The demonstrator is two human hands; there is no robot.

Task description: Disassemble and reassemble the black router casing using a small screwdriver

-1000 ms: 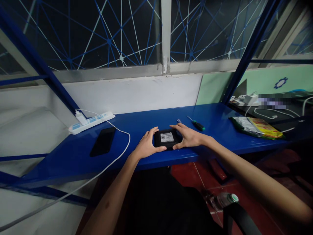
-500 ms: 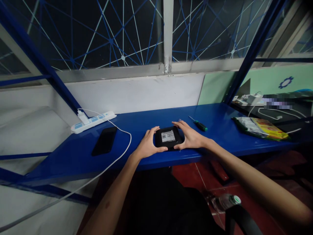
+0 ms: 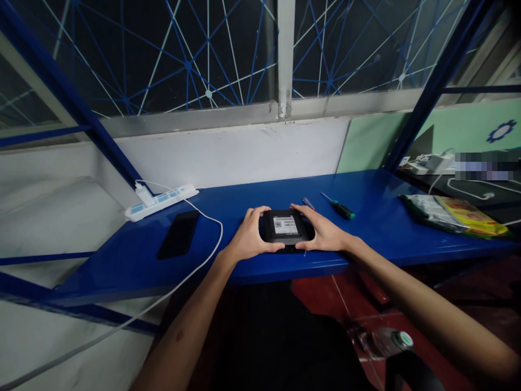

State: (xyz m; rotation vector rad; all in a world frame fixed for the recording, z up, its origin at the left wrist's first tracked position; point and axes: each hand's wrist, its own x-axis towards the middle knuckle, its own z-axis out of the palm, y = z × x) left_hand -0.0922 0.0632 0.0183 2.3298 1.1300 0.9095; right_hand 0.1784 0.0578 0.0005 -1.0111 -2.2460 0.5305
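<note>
With thumbs on the near edge and fingertips on the far one, my left hand (image 3: 250, 233) and right hand (image 3: 323, 231) clamp the flat black plastic device with a white label (image 3: 285, 227) at the smooth blue desk's (image 3: 252, 196) front. Compared with half a second ago, more of the slim purplish-handled tool (image 3: 308, 203) shows beyond my right fingers. I cannot tell what fills the silver, yellow and green packet (image 3: 456, 216) or the clear plastic bottle (image 3: 382, 342).

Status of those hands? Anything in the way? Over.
Left hand, right hand on opposite ends of black box. Label up. Green-and-black screwdriver apart from both hands.
</note>
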